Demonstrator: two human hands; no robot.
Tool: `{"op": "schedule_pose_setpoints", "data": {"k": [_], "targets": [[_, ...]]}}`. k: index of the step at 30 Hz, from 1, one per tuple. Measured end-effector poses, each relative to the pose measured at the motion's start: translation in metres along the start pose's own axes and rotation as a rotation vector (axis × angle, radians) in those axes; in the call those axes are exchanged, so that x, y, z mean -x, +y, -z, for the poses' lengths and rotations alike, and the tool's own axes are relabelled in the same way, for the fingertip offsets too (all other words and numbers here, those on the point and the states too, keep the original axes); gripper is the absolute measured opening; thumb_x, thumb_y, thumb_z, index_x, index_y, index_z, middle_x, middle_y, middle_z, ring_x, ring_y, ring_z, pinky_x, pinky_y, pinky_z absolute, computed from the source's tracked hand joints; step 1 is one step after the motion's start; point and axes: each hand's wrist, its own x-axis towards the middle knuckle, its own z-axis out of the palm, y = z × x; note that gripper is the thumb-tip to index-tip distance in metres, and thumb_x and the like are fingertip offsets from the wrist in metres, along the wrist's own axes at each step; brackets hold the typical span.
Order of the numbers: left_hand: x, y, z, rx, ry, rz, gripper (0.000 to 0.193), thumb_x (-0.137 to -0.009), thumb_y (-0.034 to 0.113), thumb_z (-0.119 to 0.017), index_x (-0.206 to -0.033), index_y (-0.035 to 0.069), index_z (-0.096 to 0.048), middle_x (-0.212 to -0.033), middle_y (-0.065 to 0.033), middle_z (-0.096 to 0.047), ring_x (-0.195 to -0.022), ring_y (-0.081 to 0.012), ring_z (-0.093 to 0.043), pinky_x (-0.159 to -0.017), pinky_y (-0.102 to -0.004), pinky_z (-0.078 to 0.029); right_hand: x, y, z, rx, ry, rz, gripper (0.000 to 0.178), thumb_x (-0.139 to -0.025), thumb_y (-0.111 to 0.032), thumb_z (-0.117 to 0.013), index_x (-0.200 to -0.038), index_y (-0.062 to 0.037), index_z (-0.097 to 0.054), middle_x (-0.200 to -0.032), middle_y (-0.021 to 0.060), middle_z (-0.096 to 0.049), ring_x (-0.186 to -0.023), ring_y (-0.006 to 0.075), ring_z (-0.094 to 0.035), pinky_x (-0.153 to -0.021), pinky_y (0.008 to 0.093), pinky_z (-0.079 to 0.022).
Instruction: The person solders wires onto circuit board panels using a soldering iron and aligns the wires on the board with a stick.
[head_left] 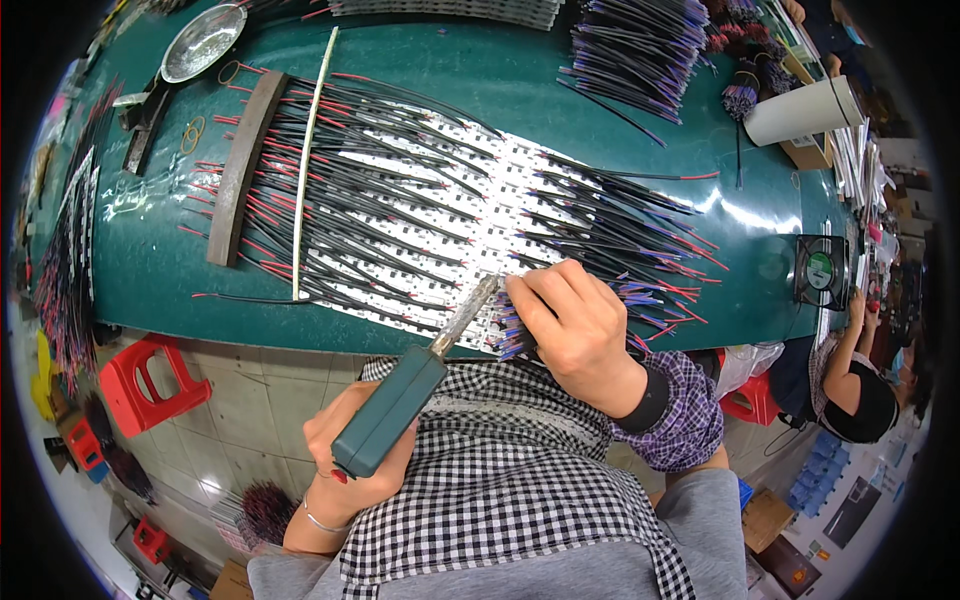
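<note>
My left hand [352, 452] is wrapped around the dark green handle of a soldering iron [392, 408]. Its metal barrel slants up and away, and the tip reaches a white circuit board panel [395, 262]. Right beside that tip, the fingers of my right hand [570, 325] are pinched together over the panel on a thin wire, mostly hidden by the fingers. Black wires with red ends [380, 200] lie in rows across the panel's left side. More black and blue-purple wires [610, 215] fan out on the right, some passing under my right hand.
A curved grey bar [247, 165] and a thin pale strip [316, 150] lie across the left wires. Farther off are a metal dish [203, 42], a wire bundle [640, 55], a white roll [803, 110] and a small fan [821, 270]. A red stool [150, 385] stands below; another person sits at right.
</note>
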Motion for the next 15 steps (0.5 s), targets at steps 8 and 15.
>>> {"op": "schedule_pose_setpoints", "data": {"k": [8, 15], "targets": [[0.0, -0.002, 0.004, 0.035, -0.058, 0.019, 0.021, -0.073, -0.001, -0.075, -0.093, -0.006, -0.07, -0.079, -0.0142, -0.064, -0.059, -0.0245, -0.061, -0.055, -0.0326, -0.048, 0.001, 0.002, -0.005, 0.083, 0.035, 0.08, 0.025, -0.071, -0.009, -0.063, -0.092, 0.0031, -0.067, -0.084, 0.0056, -0.058, -0.077, 0.019, -0.058, -0.057, 0.0295, -0.042], [0.0, 0.004, 0.005, 0.027, -0.027, 0.025, 0.015, -0.067, -0.007, -0.072, -0.082, -0.005, -0.068, -0.079, -0.014, -0.065, -0.064, -0.0266, -0.065, -0.057, -0.0324, -0.052, 0.003, -0.003, 0.0, 0.074, -0.052, 0.058, 0.033, -0.073, -0.009, -0.065, -0.103, 0.0047, -0.07, -0.097, 0.0106, -0.065, -0.086, 0.0239, -0.064, -0.064, 0.0335, -0.049]]}}
